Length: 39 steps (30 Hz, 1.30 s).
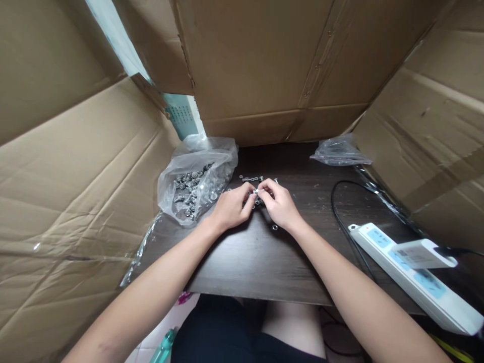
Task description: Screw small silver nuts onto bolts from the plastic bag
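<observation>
Small metal piece [256, 191]: being gripped between the two hands, over the middle of the dark tabletop [253, 262]. By the thumb and index finger of the left hand [233, 205], one side is being pinched; by those of the right hand [280, 204], the other side is being pinched likewise. Its exact form is being obscured by the fingertips.

Loose nuts and bolts [252, 179]: being seen just beyond and beneath the fingertips, some being partly covered by the hands.

Single nut [275, 228]: being borne by the tabletop, just beside the right hand, on the near side.

Clear plastic bag [170, 174], left of the left hand: being filled out by many metal fasteners [192, 184].

Second plastic bag [338, 151]: being supported at the far right of the tabletop.

White power strip [446, 302], slanting at right: a white adapter [419, 253] being held in it; a black cable [334, 201] being seen curved nearby.

Cardboard panels [264, 60]: the tabletop being enclosed by them at left, right and far side.
</observation>
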### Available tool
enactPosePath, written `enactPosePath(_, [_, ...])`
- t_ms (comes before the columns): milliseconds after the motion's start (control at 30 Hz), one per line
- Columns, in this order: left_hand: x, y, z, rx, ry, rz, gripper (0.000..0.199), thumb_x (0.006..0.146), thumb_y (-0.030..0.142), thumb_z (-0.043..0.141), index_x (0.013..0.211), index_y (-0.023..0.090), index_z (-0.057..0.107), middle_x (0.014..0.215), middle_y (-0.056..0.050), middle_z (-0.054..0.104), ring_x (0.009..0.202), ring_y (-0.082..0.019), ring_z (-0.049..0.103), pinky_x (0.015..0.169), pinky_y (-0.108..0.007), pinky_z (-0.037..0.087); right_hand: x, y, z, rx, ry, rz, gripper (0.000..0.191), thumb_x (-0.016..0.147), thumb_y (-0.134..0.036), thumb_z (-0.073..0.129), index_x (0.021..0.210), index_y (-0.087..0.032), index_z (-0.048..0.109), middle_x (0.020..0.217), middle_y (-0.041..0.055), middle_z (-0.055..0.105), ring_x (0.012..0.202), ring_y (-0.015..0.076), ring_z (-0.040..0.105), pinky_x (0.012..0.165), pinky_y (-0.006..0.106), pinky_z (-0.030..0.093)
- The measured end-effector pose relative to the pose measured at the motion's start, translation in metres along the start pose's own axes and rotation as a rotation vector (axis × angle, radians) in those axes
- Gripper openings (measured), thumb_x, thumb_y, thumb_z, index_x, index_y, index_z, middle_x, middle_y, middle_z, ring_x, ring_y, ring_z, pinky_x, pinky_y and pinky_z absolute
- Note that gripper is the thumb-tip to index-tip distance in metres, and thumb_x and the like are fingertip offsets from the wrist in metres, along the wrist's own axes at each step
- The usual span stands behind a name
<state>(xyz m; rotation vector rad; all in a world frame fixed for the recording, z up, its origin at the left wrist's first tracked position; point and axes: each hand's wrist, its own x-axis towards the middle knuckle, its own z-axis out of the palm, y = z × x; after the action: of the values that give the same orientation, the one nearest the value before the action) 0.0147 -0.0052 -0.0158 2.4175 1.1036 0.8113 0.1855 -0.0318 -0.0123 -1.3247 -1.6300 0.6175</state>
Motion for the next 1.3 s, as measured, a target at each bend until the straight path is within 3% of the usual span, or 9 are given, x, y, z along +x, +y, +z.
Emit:
enactPosePath(200, [0.0005,-0.0009,-0.0007,-0.003,0.007,-0.009,0.020,0.100,0.032,0.047,0.107,0.019,0.060,0.076,-0.003,0.067,0.067,-0.020,0.063,0.065,-0.029,0.041,-0.0008,-0.0006,0.0007,-0.098,-0.047,0.000,0.026,0.097,-0.037,0.043,0.078,-0.022,0.054,0.076,0.0028,0.061,0.073,0.0201,0.055,0.072,0.033,0.038])
enactPosePath(433, [-0.0011,0.0018,0.0016,-0.015,0.004,0.021,0.020,0.101,0.031,0.046,0.107,0.019,0.060,0.076,-0.003,0.067,0.065,-0.019,0.062,0.063,-0.029,0.039,-0.0011,0.0005,0.0003,-0.055,-0.044,-0.015,0.021,0.092,-0.034,0.042,0.074,-0.022,0.047,0.073,0.0020,0.056,0.071,0.0195,0.050,0.070,0.032,0.034])
enactPosePath(667, [-0.0023,0.0020,0.0040,-0.003,-0.002,0.018,0.017,0.100,0.030,0.047,0.107,0.020,0.059,0.076,-0.002,0.067,0.066,-0.019,0.063,0.064,-0.029,0.039,-0.0012,0.0007,-0.0006,-0.057,-0.066,-0.013,0.035,0.095,-0.037,0.039,0.064,-0.023,0.038,0.063,0.0003,0.048,0.064,0.0175,0.045,0.066,0.033,0.031])
enactPosePath(933, [-0.0012,0.0034,0.0047,0.023,-0.001,-0.003,0.021,0.102,0.032,0.045,0.111,0.019,0.059,0.077,-0.003,0.068,0.068,-0.020,0.064,0.064,-0.029,0.039,-0.0030,-0.0006,-0.0011,-0.058,-0.022,-0.031,0.020,0.091,-0.033,0.043,0.075,-0.022,0.047,0.074,0.0016,0.054,0.072,0.0190,0.049,0.070,0.033,0.033])
enactPosePath(1167, [-0.0028,0.0015,0.0054,-0.004,0.012,0.026,0.022,0.103,0.033,0.044,0.110,0.020,0.061,0.077,-0.002,0.068,0.067,-0.020,0.064,0.065,-0.029,0.039,-0.0024,0.0004,-0.0010,-0.009,-0.055,0.019,0.036,0.094,-0.040,0.041,0.063,-0.022,0.039,0.061,-0.0009,0.044,0.061,0.0160,0.043,0.062,0.032,0.029])
enactPosePath(1300, [-0.0019,0.0013,0.0048,0.007,0.014,0.019,0.023,0.103,0.033,0.044,0.111,0.020,0.061,0.076,-0.002,0.068,0.066,-0.019,0.064,0.064,-0.029,0.039,-0.0031,-0.0003,-0.0017,-0.029,-0.045,0.022,0.033,0.096,-0.040,0.041,0.068,-0.022,0.043,0.066,-0.0001,0.050,0.065,0.0169,0.046,0.064,0.032,0.030])
